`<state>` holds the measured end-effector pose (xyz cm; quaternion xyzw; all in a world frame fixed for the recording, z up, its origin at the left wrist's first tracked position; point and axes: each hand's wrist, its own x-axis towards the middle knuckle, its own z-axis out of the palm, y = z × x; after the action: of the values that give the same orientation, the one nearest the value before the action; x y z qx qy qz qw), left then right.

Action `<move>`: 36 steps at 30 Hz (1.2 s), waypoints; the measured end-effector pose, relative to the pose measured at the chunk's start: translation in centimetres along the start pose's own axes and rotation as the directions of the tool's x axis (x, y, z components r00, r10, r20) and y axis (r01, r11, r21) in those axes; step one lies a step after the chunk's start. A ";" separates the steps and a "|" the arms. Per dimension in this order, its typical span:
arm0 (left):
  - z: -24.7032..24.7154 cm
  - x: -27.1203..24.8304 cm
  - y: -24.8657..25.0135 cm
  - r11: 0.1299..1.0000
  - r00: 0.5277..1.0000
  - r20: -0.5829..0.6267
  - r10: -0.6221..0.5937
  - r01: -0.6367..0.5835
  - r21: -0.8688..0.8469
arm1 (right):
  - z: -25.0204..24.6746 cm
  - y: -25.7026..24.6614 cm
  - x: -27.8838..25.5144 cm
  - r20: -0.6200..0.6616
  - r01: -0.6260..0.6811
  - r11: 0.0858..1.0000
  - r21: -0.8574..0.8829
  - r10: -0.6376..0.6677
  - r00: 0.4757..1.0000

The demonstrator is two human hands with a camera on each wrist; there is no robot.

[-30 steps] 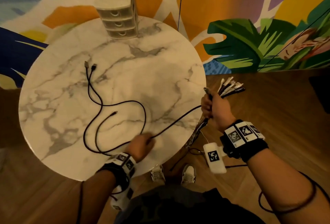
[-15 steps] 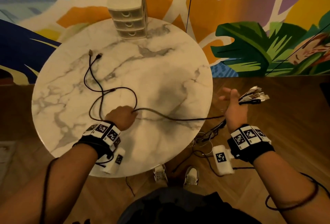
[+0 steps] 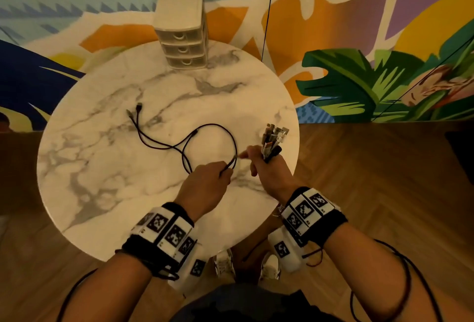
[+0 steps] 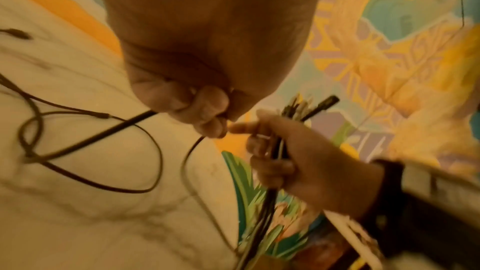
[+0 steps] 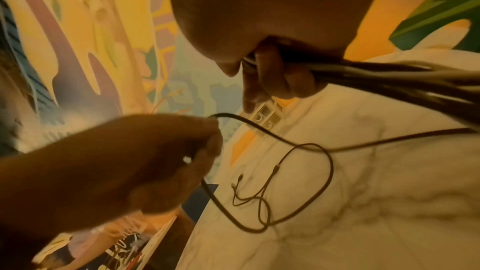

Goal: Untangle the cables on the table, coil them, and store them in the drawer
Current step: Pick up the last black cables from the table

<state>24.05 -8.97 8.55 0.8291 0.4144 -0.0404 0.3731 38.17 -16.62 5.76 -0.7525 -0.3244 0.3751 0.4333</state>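
The left hand [image 3: 205, 185] pinches a black cable [image 3: 232, 147] between curled fingers and thumb, above the near right part of the round marble table [image 3: 102, 193]. Just beside it, the right hand [image 3: 269, 171] closes its lower fingers around a bundle of cables [image 3: 272, 139], whose plugs stick up in a fan above the fist, while its forefinger points across and touches the left hand's fingertips [image 4: 218, 128] (the left wrist view shows this contact, though blurred). From the left hand the black cable arcs out in a loop over the table, crosses itself, and splits into thin branches whose plugs lie apart on the marble toward the table's left middle. The bundle's long ends hang down from the right fist past the table's edge. At the far edge of the table stands a small beige drawer unit [image 3: 183, 31] with three drawers, all pushed in; what they hold cannot be seen. Both forearms reach forward from below, each wearing a black wristband with square markers.
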 end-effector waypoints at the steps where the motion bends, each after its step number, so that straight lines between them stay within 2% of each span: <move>1: 0.4 -0.3 -0.4 0.999 1.000 -0.013 0.028 -0.028 0.044 | -0.2 0.0 0.0 0.064 0.007 0.999 -0.032 -0.005 0.998; 3: 0.9 -0.4 -0.6 0.991 0.995 -0.049 0.087 -0.081 0.108 | 0.2 -0.3 -0.4 0.212 0.034 0.993 -0.117 -0.008 0.977; 4: 1.2 -0.3 -0.6 0.990 0.992 -0.066 0.111 -0.105 0.095 | 0.5 -0.5 -0.7 0.241 0.021 0.989 -0.145 0.014 0.970; 5: 1.4 -0.1 -0.5 0.990 0.989 -0.076 0.129 -0.123 0.075 | 0.7 -0.7 -0.9 0.229 -0.004 0.989 -0.148 0.038 0.973; 7: 1.8 -0.2 -0.8 0.991 0.989 -0.065 0.130 -0.129 0.023 | 0.7 -1.1 -0.8 0.125 -0.062 0.995 -0.084 0.072 0.990; 9: 2.3 -0.1 -2.5 0.997 0.998 0.004 0.065 -0.065 -0.052 | 0.0 -1.3 -0.3 0.021 -0.105 0.994 0.024 0.105 0.994; 11: 2.1 0.9 -6.0 0.999 0.998 0.059 -0.031 0.032 -0.017 | -1.2 -1.6 0.4 -0.042 -0.091 0.985 0.144 0.098 0.994; 12: 1.5 1.9 -7.9 0.998 0.998 0.030 -0.060 0.058 0.040 | -1.9 -1.8 0.6 -0.080 -0.071 0.978 0.196 0.088 0.993; 14: -0.6 3.6 -11.0 0.989 0.986 -0.139 -0.088 0.103 0.104 | -3.2 -2.1 1.0 -0.147 -0.040 0.948 0.317 0.090 0.985; 17: -3.5 4.1 -13.1 0.991 0.908 -0.413 -0.070 0.112 0.078 | -4.4 -1.7 1.0 -0.225 -0.011 0.916 0.401 0.110 0.968; 18: -3.7 4.0 -14.0 0.987 0.898 -0.435 -0.074 0.129 0.099 | -4.6 -1.4 1.0 -0.249 -0.005 0.916 0.400 0.114 0.962; 20: -3.1 3.3 -15.9 0.962 0.940 -0.316 -0.130 0.197 0.190 | -4.9 -0.8 0.9 -0.291 0.005 0.909 0.417 0.128 0.948; 22: -2.9 2.3 -17.3 0.930 0.946 -0.205 -0.250 0.293 0.222 | -5.2 -0.7 0.9 -0.319 0.009 0.908 0.418 0.138 0.938; 23: -3.1 1.9 -17.5 0.930 0.938 -0.224 -0.265 0.310 0.198 | -5.5 -0.6 1.0 -0.327 0.010 0.907 0.421 0.141 0.934; 25: -3.4 1.3 -17.2 0.946 0.929 -0.302 -0.214 0.275 0.175 | -5.8 -0.6 1.4 -0.346 0.013 0.889 0.458 0.164 0.924; 26: -3.2 1.0 -16.7 0.944 0.938 -0.289 -0.192 0.257 0.208 | -6.0 -0.6 1.6 -0.363 0.014 0.882 0.471 0.180 0.914; 28: -2.3 0.5 -16.6 0.912 0.969 -0.133 -0.208 0.241 0.332 | -6.2 -1.0 2.0 -0.412 0.018 0.879 0.477 0.206 0.888; 30: -1.6 -0.2 -17.7 0.860 0.943 0.013 -0.331 0.297 0.414 | -6.4 -1.6 2.3 -0.472 0.048 0.868 0.493 0.221 0.853; 31: -1.7 -0.5 -18.2 0.827 0.920 0.023 -0.391 0.341 0.447 | -6.7 -1.8 2.6 -0.507 0.061 0.867 0.494 0.230 0.831; 33: -2.2 -1.1 -18.3 0.741 0.898 -0.051 -0.436 0.391 0.546 | -7.5 -1.4 3.2 -0.549 0.025 0.887 0.462 0.264 0.793; 35: -2.5 -1.1 -16.9 0.690 0.931 -0.148 -0.334 0.348 0.635 | -8.1 -0.2 3.9 -0.579 0.017 0.890 0.457 0.283 0.764; 36: -2.5 -1.1 -15.6 0.699 0.953 -0.179 -0.246 0.302 0.648 | -8.3 0.6 4.1 -0.600 0.034 0.890 0.455 0.279 0.750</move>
<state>11.51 -2.20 1.64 0.8370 0.5052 -0.2088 0.0244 47.37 -16.89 6.85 -0.7379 -0.0090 0.1815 0.6500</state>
